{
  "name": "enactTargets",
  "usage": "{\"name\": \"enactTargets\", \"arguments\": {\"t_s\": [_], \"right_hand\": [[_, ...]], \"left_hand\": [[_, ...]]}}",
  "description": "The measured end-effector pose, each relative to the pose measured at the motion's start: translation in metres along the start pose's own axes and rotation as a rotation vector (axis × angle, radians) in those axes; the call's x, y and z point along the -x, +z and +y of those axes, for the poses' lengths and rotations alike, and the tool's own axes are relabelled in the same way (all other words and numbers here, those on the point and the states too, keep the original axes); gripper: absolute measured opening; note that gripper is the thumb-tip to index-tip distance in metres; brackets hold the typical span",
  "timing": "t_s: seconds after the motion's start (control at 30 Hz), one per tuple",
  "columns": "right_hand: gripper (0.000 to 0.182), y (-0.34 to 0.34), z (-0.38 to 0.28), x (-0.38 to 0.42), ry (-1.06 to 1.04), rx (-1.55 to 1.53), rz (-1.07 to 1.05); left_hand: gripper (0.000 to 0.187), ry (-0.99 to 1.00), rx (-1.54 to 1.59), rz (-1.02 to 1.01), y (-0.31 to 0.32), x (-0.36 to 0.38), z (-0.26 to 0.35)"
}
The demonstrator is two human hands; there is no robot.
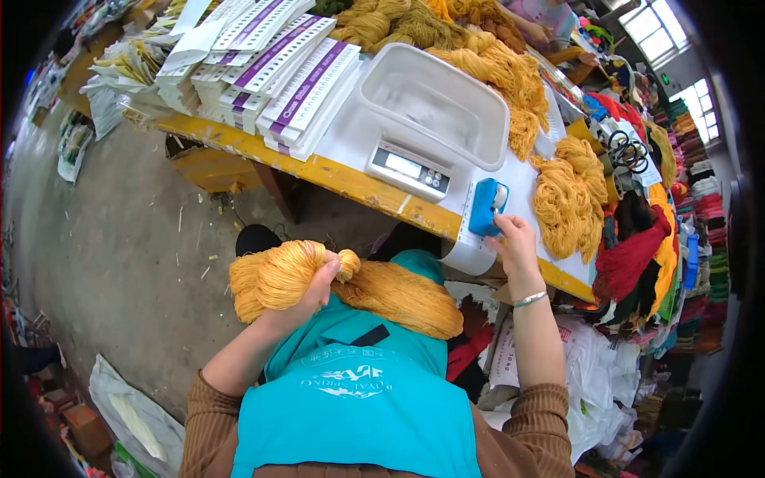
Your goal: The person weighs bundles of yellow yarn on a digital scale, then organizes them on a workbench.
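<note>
My left hand [319, 285] is closed round a bunched skein of golden-yellow thread [287, 275], held above my lap. A longer hank of the same thread [406, 299] lies across my lap on the teal apron [358, 398]. At the table edge, my right hand [516, 248] has its thumb and fingers bent at the front end of a blue tape dispenser [483, 209], pinching where the tape comes off. The strip itself is too thin to make out. A roll of tape [500, 196] sits inside the dispenser.
On the yellow-edged table [382, 201] stand a small digital scale [409, 169], a white plastic tub [434, 103] and stacks of purple-striped cards [307, 95]. Golden skeins [570, 199] lie right of the dispenser. White plastic bags [598, 382] are on the floor at right.
</note>
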State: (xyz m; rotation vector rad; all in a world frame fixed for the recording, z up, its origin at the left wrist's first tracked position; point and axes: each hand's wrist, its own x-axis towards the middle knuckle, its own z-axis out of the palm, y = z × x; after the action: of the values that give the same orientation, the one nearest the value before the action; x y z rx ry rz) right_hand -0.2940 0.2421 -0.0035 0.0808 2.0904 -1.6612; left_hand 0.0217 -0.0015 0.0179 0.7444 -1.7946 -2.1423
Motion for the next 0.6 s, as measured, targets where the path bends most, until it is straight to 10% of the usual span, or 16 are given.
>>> {"name": "enactTargets", "arguments": {"t_s": [0.6], "right_hand": [[0.011, 0.011, 0.042, -0.003, -0.188, -0.345, 0.179]], "left_hand": [[0.015, 0.066, 0.079, 0.044, 0.001, 0.003, -0.001]]}}
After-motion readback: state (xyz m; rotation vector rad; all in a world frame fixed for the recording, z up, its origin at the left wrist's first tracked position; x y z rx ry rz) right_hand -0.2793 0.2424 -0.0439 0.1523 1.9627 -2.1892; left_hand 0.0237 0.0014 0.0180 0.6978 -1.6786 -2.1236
